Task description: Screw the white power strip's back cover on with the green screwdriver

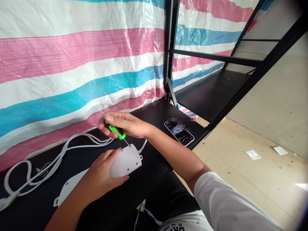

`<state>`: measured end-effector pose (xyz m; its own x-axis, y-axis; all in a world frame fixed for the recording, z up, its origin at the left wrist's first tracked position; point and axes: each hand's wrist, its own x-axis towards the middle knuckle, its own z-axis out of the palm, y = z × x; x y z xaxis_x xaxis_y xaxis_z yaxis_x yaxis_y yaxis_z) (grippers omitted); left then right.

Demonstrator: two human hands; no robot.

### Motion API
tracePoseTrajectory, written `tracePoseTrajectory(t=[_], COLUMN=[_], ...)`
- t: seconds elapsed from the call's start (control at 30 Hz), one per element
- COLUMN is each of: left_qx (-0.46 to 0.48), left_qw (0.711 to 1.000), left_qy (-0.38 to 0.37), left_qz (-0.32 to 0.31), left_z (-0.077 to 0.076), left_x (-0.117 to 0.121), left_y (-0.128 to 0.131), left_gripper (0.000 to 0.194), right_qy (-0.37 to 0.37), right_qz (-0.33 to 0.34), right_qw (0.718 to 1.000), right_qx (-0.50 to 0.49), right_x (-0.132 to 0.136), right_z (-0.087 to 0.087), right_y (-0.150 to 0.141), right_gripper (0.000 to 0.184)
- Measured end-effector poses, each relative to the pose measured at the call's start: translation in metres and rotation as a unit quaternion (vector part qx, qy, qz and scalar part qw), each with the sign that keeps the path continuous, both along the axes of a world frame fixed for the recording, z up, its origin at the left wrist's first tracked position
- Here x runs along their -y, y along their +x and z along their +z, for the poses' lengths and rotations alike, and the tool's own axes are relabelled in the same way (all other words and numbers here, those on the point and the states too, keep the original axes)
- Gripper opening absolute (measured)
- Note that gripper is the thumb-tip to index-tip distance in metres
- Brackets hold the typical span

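Note:
My right hand (120, 124) is closed around the green and black handle of a screwdriver (117, 132). The metal shaft slants down, its tip at a screw hole near the top edge of a white power strip (126, 158). Around the strip's left end is my left hand (108, 168), fingers on the far side and thumb on the near side. Dark screw holes and a small mounting tab show on the strip's face and right end. Under my left forearm, a second white piece (72, 186) with a tab lies partly hidden on the black tabletop (154, 118).
A looped white cable (64, 150) lies along the back left. To the right, a phone (179, 133) with its screen lit rests near the table edge. Black metal frame bars (216, 57) rise behind, against a striped plastic sheet (84, 54). Paper scraps (253, 154) lie on the floor.

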<state>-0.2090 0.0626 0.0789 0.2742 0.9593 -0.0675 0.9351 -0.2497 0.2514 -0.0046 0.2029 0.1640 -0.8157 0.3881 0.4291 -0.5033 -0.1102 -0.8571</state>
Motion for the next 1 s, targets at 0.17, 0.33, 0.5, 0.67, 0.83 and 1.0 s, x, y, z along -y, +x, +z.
tracePoseTrajectory(t=[0.17, 0.33, 0.5, 0.67, 0.83, 1.0], left_qx=[-0.001, -0.005, -0.008, -0.005, 0.004, 0.018], left_qw=[1.0, 1.0, 1.0, 1.0, 1.0, 0.999], left_qy=[-0.02, -0.026, -0.02, -0.016, -0.002, 0.047], left_qz=[0.003, 0.016, 0.016, 0.012, 0.019, 0.013], left_z=[0.003, 0.0, 0.001, 0.003, -0.003, -0.011], left_x=[0.002, 0.001, -0.001, 0.0, -0.001, -0.003], left_y=[0.001, -0.001, 0.001, 0.003, -0.001, -0.009], left_gripper=[0.094, 0.095, 0.095, 0.095, 0.093, 0.091], right_qy=[0.036, -0.002, -0.014, 0.039, 0.022, 0.022], right_qz=[0.029, -0.054, -0.03, 0.032, -0.091, -0.109], right_qw=[0.999, 0.998, 0.999, 0.999, 0.995, 0.993], right_qx=[0.004, -0.035, -0.038, 0.004, -0.028, -0.023], right_x=[-0.007, -0.009, -0.006, -0.006, -0.001, 0.003], right_z=[0.005, -0.005, -0.01, -0.005, -0.017, -0.018], right_y=[0.012, 0.0, -0.004, 0.005, -0.01, -0.015], right_gripper=[0.027, 0.03, 0.027, 0.018, 0.028, 0.03])
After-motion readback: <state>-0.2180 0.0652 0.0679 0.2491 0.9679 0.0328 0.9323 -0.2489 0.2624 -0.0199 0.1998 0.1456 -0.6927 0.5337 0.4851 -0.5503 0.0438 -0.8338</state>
